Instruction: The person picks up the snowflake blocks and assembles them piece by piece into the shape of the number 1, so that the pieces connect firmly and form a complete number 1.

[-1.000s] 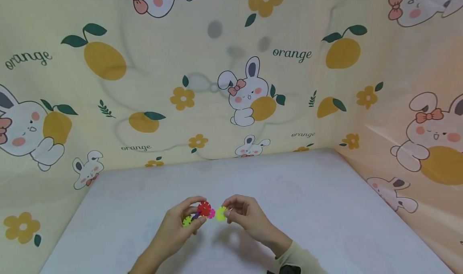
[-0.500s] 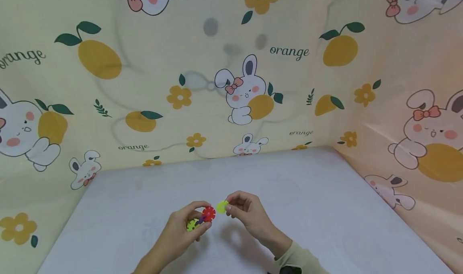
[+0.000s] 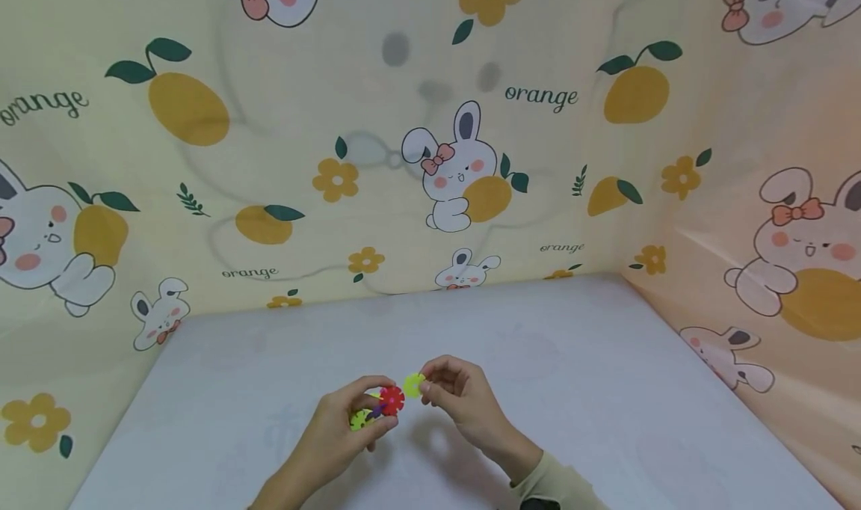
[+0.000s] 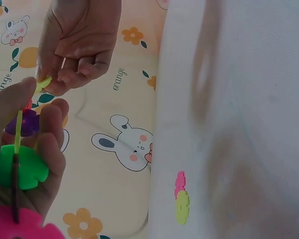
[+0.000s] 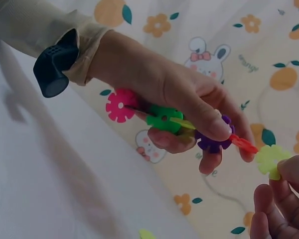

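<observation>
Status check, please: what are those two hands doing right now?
Left hand grips joined disc cluster. Right hand pinches yellow-green disc beside it. Nothing between them.

Counter [image 3: 572, 390] runs forward to a printed backdrop [image 3: 430, 158] standing behind it and along both sides.

Both hands sit over the near middle of the counter. Left hand [image 3: 339, 431] lies left of centre, right hand [image 3: 464, 398] just right of it, fingertips facing each other, close but apart.

Cluster of joined discs [image 3: 377, 409] sits in the left hand's fingers, its outermost disc pointing toward the right hand. Single disc [image 3: 413, 384] is pinched at the right hand's fingertips, just right of and slightly behind the cluster, nearly touching; contact cannot be told.

Two loose discs [image 4: 181, 199] lie side by side, touching, on the counter near its edge.
</observation>
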The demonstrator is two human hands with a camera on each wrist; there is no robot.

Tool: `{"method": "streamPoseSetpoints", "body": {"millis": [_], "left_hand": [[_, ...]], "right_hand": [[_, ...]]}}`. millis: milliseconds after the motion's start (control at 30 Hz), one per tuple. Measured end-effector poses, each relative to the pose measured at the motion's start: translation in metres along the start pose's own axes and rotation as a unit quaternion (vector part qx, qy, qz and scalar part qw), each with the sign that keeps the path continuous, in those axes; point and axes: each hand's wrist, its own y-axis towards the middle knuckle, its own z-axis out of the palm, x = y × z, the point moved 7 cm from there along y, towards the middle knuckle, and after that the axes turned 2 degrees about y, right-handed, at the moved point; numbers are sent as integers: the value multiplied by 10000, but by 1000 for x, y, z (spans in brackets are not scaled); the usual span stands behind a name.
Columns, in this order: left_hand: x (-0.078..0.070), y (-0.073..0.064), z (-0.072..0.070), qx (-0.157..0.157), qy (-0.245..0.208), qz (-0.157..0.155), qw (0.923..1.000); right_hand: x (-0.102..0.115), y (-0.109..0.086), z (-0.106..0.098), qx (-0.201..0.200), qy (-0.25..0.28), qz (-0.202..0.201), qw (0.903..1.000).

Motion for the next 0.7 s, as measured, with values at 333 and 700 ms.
{"method": "streamPoseSetpoints", "body": {"millis": [333,700], "left_hand": [[0,-1,0,-28,87,-8,10000],[1,0,4,110,152,-4,9998]], "right_hand": [[1,0,1,47,-238,-236,9994],[7,-2,3,-4,-316,-564,9979]]}}
